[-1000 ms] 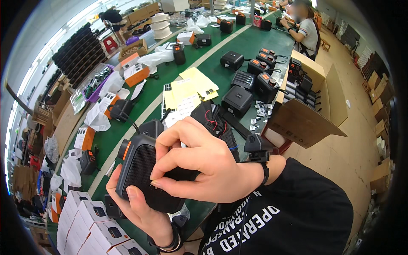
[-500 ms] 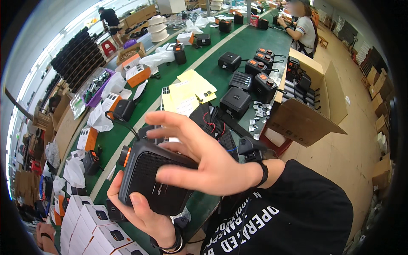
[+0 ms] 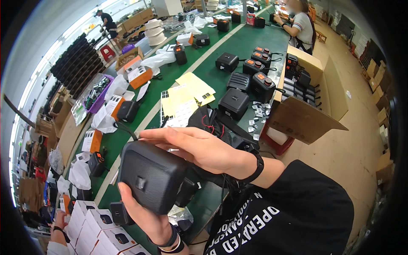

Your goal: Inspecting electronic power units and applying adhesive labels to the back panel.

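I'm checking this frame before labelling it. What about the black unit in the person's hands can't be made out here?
- Head view: the far side of the black ribbed unit faces away from the camera.
- Its top edge lies under the right hand, so contact there is hidden.
- The left hand palm is behind the unit.
- The small emblem on its face is too small to read.

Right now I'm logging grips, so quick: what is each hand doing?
Left hand: closed around the black ribbed device, holding it from below.
Right hand: open, fingers extended, resting on the device's top edge.
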A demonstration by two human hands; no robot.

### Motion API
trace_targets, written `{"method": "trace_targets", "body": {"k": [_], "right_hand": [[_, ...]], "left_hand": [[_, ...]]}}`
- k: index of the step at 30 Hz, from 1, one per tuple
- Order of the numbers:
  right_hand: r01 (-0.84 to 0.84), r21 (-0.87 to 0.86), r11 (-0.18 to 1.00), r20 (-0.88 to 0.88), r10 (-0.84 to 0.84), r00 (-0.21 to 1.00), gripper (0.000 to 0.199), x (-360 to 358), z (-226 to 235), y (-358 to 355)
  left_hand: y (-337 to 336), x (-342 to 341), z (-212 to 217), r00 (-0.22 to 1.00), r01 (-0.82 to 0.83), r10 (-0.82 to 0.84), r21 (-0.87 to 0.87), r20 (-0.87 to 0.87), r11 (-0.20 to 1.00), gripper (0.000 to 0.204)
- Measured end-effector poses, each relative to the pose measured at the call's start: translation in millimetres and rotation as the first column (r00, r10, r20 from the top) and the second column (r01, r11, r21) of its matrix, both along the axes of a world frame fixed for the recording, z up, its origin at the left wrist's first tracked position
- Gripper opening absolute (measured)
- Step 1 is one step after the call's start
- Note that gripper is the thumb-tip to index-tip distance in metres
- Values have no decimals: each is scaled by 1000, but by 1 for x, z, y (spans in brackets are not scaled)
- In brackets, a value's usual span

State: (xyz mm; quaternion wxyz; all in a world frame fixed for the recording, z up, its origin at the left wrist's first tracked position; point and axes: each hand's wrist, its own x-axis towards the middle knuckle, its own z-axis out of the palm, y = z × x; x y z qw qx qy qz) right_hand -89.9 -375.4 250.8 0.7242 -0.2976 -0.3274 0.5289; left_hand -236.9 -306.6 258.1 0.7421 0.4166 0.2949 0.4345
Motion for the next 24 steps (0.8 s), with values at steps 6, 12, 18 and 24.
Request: {"method": "trace_targets", "body": {"k": [6, 12, 18, 24], "right_hand": [[-51, 106, 993, 1, 51, 999, 78, -20, -24, -1], [78, -144, 986, 270, -37, 962, 105, -32, -5, -2], [603, 214, 769, 841, -459, 287, 105, -22, -9, 9], [463, 294, 837, 762, -497, 415, 97, -1, -2, 5]], "left_hand": [[13, -7, -14, 808, 508, -200, -484, 553, 713, 42], [11, 5, -19, 800, 531, -333, -330, 499, 781, 47], [9, 24, -14, 986, 165, -169, 192, 1, 967, 55], [26, 9, -21, 945, 308, -310, 38, 106, 951, 52]]}}
